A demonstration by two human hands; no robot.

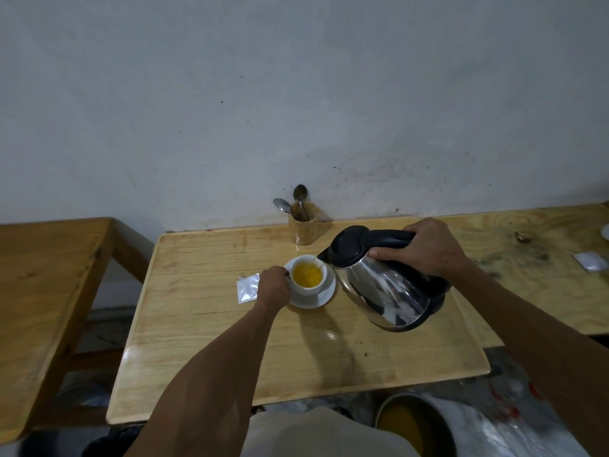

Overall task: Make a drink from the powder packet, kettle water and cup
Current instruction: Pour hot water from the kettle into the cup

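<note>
A white cup (321, 276) holding yellow liquid stands on a white saucer (326, 296) in the middle of the wooden table (230, 341). My left hand (273, 286) grips the cup at its left side. My right hand (426, 247) is closed on the black handle of a steel kettle (385, 291), which is tilted left with its spout over the cup's right rim; a thin stream runs into the cup. A silver powder packet (247, 288) lies flat on the table just left of my left hand.
A wooden holder (303, 227) with two spoons stands by the wall behind the cup. Another silver packet (591, 260) lies on the table at the far right. A second wooden table (43, 291) is at the left. A pot of yellow liquid (415, 423) sits on the floor below.
</note>
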